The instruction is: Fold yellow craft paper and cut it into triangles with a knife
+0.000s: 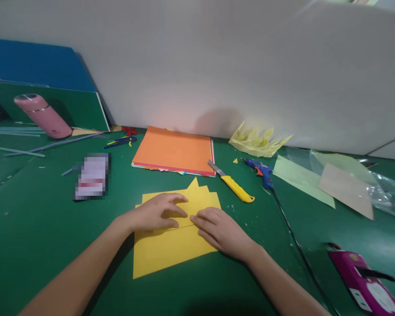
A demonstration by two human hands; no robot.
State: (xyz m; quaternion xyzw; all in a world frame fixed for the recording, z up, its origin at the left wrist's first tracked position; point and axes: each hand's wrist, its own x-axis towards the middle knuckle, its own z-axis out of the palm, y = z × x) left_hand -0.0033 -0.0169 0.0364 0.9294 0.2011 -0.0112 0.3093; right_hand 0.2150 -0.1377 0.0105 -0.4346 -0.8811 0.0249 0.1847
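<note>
Yellow paper [164,254] lies on the green table in front of me, in overlapping layers with pointed and stepped corners along its far edge. My left hand [161,212] rests on the left part of the upper layer, fingers spread apart. On the right part, my right hand [219,229] lies flat with its fingers stretched over the paper. A straight edge or crease runs across the paper just below the fingertips. Beyond my right hand is a yellow utility knife [237,188] with its blade out, its tip close to a stack of coloured paper [174,149].
A blue glue gun [263,171] trails its black cord toward a magenta power strip [365,281]. Behind it sits a pale yellow folded-paper piece [260,140]. Paper sheets [347,188] and clear plastic lie right. A blurred phone-like object [92,176] and pink bottle [46,116] are left.
</note>
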